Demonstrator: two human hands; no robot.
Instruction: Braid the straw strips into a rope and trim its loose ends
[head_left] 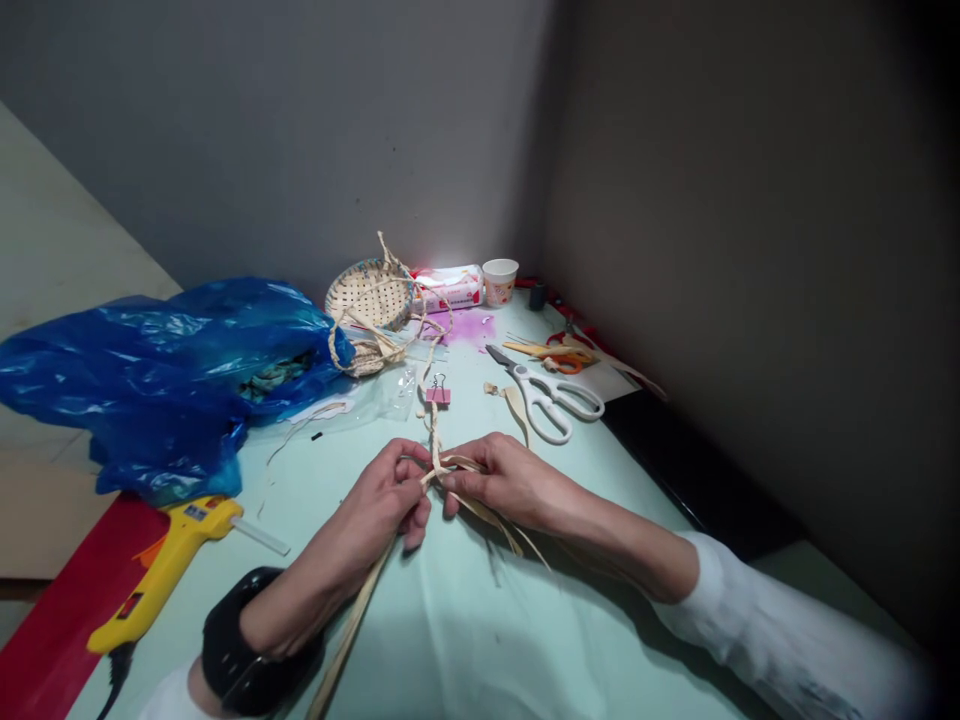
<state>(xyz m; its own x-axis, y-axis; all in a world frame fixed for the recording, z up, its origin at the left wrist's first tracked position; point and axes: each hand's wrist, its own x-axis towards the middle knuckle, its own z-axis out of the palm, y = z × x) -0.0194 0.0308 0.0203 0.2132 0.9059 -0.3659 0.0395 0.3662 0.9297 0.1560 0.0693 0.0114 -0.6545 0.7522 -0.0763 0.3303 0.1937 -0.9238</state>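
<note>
A pale straw braid (433,440) lies flat on the tabletop (480,640), its far end in a pink clip (438,394), its loose strips (352,620) trailing nearer.

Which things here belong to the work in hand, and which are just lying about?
In hand: straw strips, pinched by left hand and right hand; pink binder clip at their far end.
Lying about: scissors, glue gun, blue plastic bag, woven basket, paper cup.

Big blue plastic bag (165,370) sprawls on the left, yellow glue gun (161,570) near-left below it, white scissors (551,395) right, paper cup (500,280) far back.
</note>
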